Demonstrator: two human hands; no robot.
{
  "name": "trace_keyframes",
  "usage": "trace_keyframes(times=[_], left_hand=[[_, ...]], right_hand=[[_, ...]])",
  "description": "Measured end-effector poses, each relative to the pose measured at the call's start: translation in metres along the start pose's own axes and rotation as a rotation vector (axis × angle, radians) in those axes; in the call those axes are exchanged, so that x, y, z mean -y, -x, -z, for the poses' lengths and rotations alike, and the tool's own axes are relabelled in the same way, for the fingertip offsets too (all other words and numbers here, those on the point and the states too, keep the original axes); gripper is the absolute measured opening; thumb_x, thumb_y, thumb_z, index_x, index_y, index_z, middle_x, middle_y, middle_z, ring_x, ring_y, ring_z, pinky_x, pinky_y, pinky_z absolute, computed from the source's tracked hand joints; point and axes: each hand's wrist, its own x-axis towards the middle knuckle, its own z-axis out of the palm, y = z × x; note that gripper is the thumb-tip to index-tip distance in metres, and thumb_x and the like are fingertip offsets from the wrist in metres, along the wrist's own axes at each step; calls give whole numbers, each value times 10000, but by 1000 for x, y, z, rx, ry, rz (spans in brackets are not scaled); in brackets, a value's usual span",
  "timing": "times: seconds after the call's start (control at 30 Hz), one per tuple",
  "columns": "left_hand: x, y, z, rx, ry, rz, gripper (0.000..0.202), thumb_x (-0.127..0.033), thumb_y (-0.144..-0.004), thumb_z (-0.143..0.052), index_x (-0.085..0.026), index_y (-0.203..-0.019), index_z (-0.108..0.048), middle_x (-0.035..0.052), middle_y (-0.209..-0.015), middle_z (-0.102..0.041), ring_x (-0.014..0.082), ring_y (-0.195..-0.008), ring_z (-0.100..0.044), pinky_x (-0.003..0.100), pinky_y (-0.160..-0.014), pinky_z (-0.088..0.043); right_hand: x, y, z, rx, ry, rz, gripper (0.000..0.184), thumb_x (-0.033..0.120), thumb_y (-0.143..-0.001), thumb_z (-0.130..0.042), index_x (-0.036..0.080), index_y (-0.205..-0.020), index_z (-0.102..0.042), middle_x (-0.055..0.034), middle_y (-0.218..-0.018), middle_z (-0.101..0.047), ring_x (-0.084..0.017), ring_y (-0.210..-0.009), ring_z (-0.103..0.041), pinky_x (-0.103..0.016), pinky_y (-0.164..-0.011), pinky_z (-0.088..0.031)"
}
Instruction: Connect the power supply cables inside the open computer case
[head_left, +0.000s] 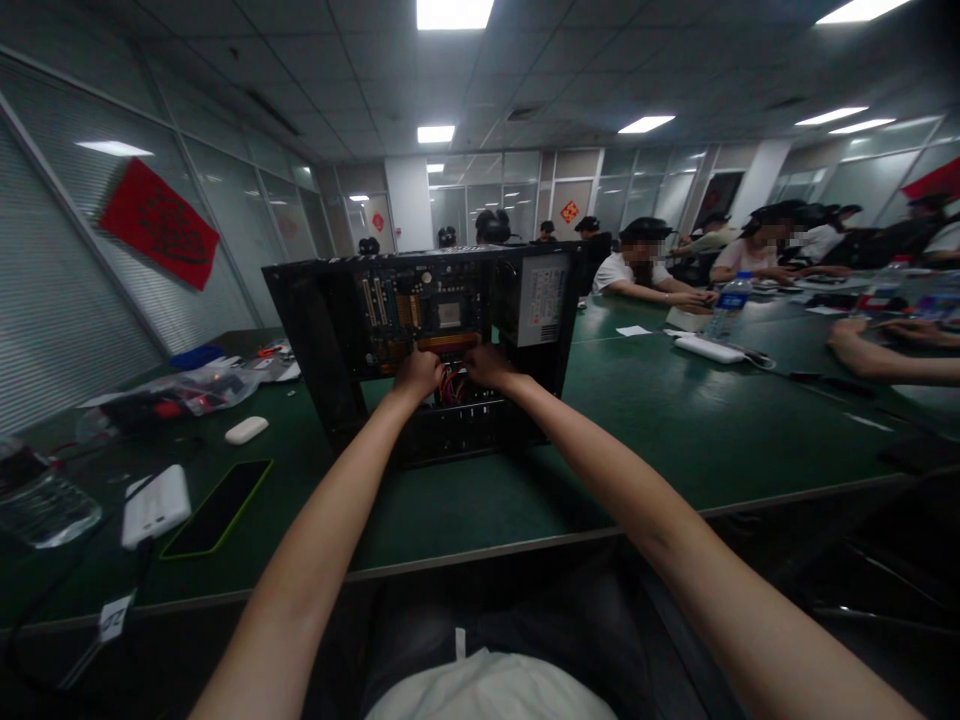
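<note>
An open black computer case (311, 350) stands on the green table, its inside facing me. A motherboard (405, 285) with a square processor socket (449, 315) fills the middle, and a silver power supply (541, 300) sits at upper right. Both of my hands reach inside, just below the orange-red memory slots (450, 342). My left hand (420, 374) is closed with bent fingers at the board's lower edge. Close by on the right, my right hand (487, 367) is closed too, slightly blurred. Coloured cables (453, 386) bunch between them. Whatever the fingertips grip is hidden.
On the left lie a phone (217, 510), a white power bank (156, 505), a white earbud case (247, 430), a plastic bag (180, 395) and a clear bottle (45, 500). To the right are a water bottle (729, 305) and a white power strip (709, 348). Several people sit beyond.
</note>
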Motion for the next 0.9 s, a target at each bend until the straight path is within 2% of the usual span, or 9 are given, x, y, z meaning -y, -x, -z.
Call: trace_keyframes(times=[0.33, 0.9], left_hand=[[-3, 3, 6, 29, 8, -13, 325, -307, -971, -498, -161, -1002, -787, 164, -1036, -763, 245, -977, -714, 306, -855, -514], [-4, -2, 0, 40, -3, 51, 344, -350, -973, -494, -180, -1017, -789, 177, -1045, -759, 274, -966, -713, 322, -807, -521]], right_hand=[[0, 2, 2, 13, -13, -3, 313, 183, -962, -503, 158, -1138, -760, -116, -1145, -754, -214, -1054, -688, -235, -843, -462], [1, 5, 5, 12, -14, -1, 307, 185, -970, -491, 150, -1109, -762, -123, -1130, -756, -207, -1025, -693, -229, -829, -453]])
